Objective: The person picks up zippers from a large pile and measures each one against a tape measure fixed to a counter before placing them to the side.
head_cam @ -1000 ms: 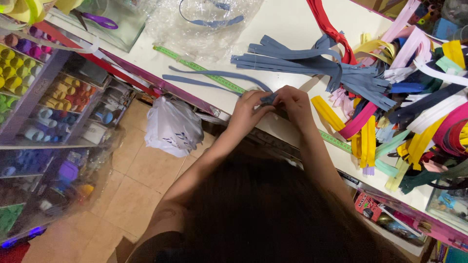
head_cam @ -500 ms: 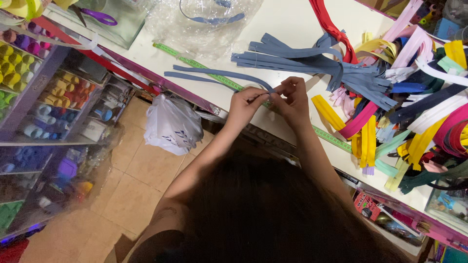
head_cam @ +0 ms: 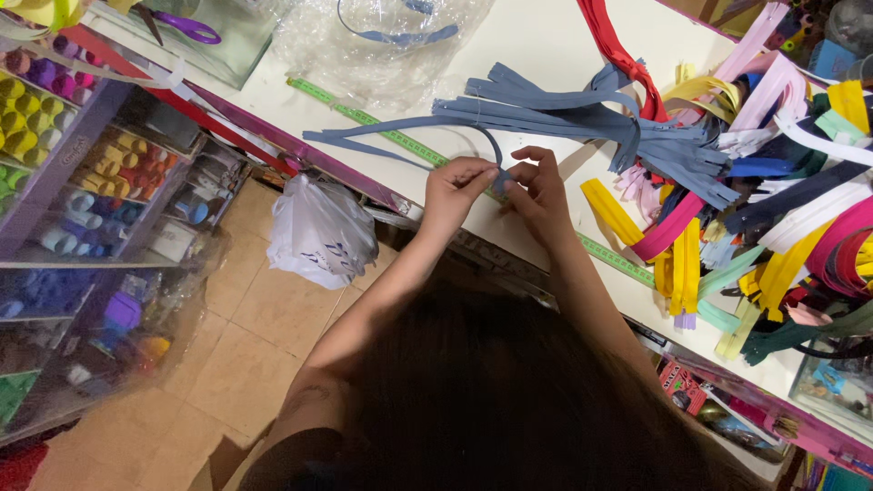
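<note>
My left hand and my right hand meet at the table's front edge. Together they pinch one end of a grey-blue zipper. Its two loose tape halves arch away to the left over a green tape measure that lies along the edge. Just beyond my hands, a bundle of matching grey-blue zippers is fanned out on the white table. Dark hair fills the bottom of the view and hides my forearms' lower parts.
A heap of yellow, pink, red, white and green zippers covers the table's right side. Crumpled clear plastic and purple-handled scissors lie at the far left. A white plastic bag hangs below the table edge. Shelves of thread spools stand at left.
Both hands have shifted slightly further onto the table and drawn closer at the zipper's end. The zipper's loose tapes now arch higher to the left.
</note>
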